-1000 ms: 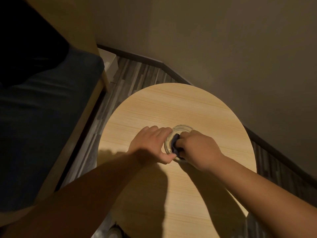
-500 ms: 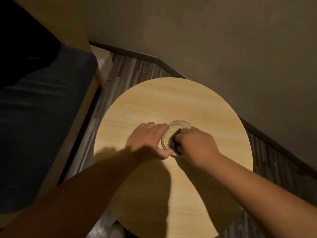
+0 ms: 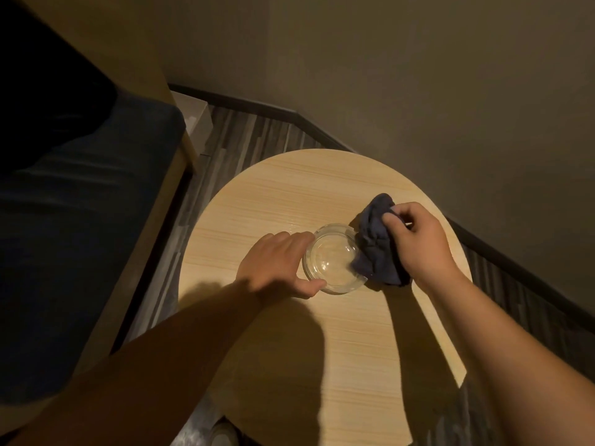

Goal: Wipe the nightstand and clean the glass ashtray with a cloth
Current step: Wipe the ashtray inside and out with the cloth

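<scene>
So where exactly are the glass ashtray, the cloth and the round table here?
glass ashtray [image 3: 331, 257]: head view, on its clear bowl.
cloth [image 3: 376, 249]: head view, on its bunched dark middle.
round table [image 3: 306, 188]: head view, on its bare far top.

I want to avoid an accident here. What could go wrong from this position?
1. The left hand holds the glass ashtray only at its rim; with a weak grip, smooth glass might slide on the nightstand.
2. The cloth in the right hand drapes against the ashtray's side and could drag or tip it.
</scene>
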